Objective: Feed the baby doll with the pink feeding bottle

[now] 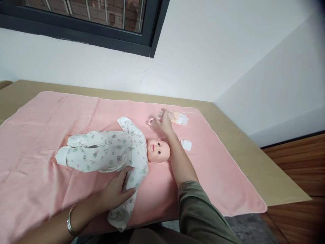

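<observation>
A baby doll [158, 151] lies on its back on the pink blanket [83, 108], its head toward the right. It wears a white printed bodysuit [101, 149] with long sleeves. My left hand [116, 188] is around the doll's near sleeve [130, 181], thumb and forefinger on either side of it. Beyond the doll's head, my right hand [165, 123] has its fingers closed on a clear plastic item [153, 124] with a pale ring at its left end; its exact kind I cannot make out.
A clear packet with white and orange contents [181, 118] lies just right of my right hand. Nearer lies a small white packet [186, 145]. The wooden table [228, 145] meets a white wall [190, 57] at the back, below a dark-framed window [142, 42].
</observation>
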Demonstrator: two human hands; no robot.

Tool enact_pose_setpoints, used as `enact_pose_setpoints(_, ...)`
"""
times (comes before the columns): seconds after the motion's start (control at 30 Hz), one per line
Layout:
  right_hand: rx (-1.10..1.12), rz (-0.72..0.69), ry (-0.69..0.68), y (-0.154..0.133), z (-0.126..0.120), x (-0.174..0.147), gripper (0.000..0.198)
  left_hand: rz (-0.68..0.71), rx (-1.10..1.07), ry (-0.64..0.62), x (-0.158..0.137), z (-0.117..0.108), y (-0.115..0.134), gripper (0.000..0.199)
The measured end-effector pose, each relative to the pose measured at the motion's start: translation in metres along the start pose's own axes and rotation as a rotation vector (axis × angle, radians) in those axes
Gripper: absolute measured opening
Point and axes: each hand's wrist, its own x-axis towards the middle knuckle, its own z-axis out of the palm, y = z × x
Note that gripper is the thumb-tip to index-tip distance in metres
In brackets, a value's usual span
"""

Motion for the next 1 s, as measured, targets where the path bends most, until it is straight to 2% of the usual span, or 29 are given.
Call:
enact_pose_setpoints(0.33, 0.0, -0.013, -0.011, -0.01, -0.005, -0.001, 0.077, 0.04, 0.006, 0.025, -0.001, -0.002, -0.002, 0.063)
enact_pose_setpoints(0.47, -0.041, 0.006, 0.046, -0.012, -0.023, 0.004, 0.078, 0.033, 0.003, 0.02, 0.0, -0.003, 0.0, 0.063)
enact_pose_setpoints(0.6, -0.055, 0.138, 0.186, -0.003, -0.047, 0.008, 0.084, 0.033, 0.016, 0.008, -0.001, -0.004, 0.001, 0.065)
enact_pose_setpoints(0.73, -0.045, 0.219, 0.279, 0.013, -0.062, 0.01, 0.088, 0.064, 0.0, 0.053, -0.001, -0.003, -0.001, 0.047)
enact_pose_setpoints(0.83, -0.001, 0.244, 0.292, 0.022, -0.063, 0.01, 0.09, 0.047, -0.032, 0.144, 0.003, -0.001, -0.005, 0.028)
enact_pose_setpoints(0.93, 0.016, 0.246, 0.268, 0.03, -0.059, 0.012, 0.094, -0.025, -0.025, 0.236, 0.006, 0.0, -0.007, 0.024)
enact_pose_setpoints(1.0, 0.008, 0.236, 0.25, 0.036, -0.055, 0.013, 0.096, -0.029, -0.009, 0.215, 0.007, 0.0, -0.007, 0.027)
